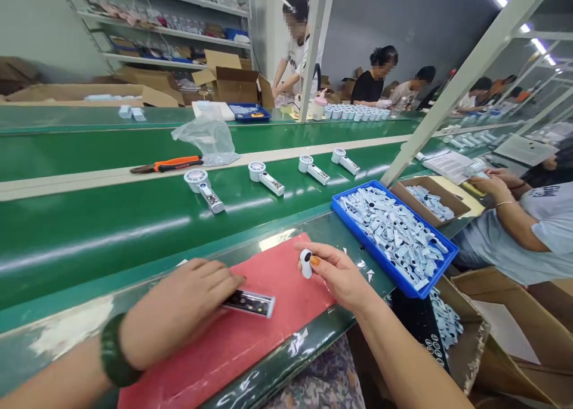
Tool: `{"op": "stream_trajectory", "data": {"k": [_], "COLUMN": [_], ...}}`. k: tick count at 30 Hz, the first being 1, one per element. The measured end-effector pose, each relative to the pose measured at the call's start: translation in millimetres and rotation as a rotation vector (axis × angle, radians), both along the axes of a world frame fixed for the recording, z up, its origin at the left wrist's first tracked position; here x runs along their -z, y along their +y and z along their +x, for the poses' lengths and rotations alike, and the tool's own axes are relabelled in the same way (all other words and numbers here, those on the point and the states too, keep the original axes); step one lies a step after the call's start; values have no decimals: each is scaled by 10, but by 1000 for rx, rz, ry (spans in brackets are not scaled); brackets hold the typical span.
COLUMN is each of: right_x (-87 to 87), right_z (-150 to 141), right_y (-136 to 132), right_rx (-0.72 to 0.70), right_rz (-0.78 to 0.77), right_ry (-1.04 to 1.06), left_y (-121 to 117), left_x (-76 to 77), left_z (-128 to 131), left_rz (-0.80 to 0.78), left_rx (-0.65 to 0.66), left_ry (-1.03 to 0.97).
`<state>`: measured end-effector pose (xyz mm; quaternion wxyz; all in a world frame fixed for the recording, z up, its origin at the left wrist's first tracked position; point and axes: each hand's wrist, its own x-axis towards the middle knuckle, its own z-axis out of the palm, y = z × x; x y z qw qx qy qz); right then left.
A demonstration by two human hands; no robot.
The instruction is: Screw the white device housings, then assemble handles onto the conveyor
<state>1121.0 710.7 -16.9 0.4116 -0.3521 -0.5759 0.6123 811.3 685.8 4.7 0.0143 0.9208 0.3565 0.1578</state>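
My left hand grips a slim silver-and-black device handle, pressing it against a red mat on the bench edge. Between the thumb and fingers of my right hand sits a small white oval piece with a dark centre. Just beyond my right hand, a blue tray is heaped with white plastic parts. Several assembled white round-headed devices stand in a row on the green conveyor belt, out of reach of both hands.
A co-worker's arms work beside a cardboard tray of parts on the right. An orange-handled pair of pliers and a plastic bag lie further back. Open cardboard boxes stand below right, and other workers sit along the far belts.
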Motion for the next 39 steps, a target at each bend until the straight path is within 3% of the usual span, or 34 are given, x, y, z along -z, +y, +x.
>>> {"op": "stream_trajectory", "data": {"k": [3,7,13,17,24,26,31,39], "right_x": [-30,-99,-74,-14,0,-8,38,107], "right_z": [-30,-213,-614,-681,-605,-592,-602,-589], "right_y": [-82,-199,-267,-254,-311,-342,-416,-524], "right_rx": [-25,-2,-142,-134,-94,-70,38,249], "right_rz": [22,97,89,7,-49,31,438,643], "right_ry": [-88,-226,-208,-126,-148,-232,-521,-671], "left_y": [-43,0,-107,-144,-130,-127,-139,-234], "left_x": [122,250,125,56,109,133,202,240], "left_z": [209,85,106,191,129,124,132,-19], "left_rz": [4,-57,-241,-223,-145,-122,-54,-157], "left_rx": [31,13,50,65,35,16,-30,-95], "left_ry": [68,-32,-310,-407,-403,-410,-390,-330]}}
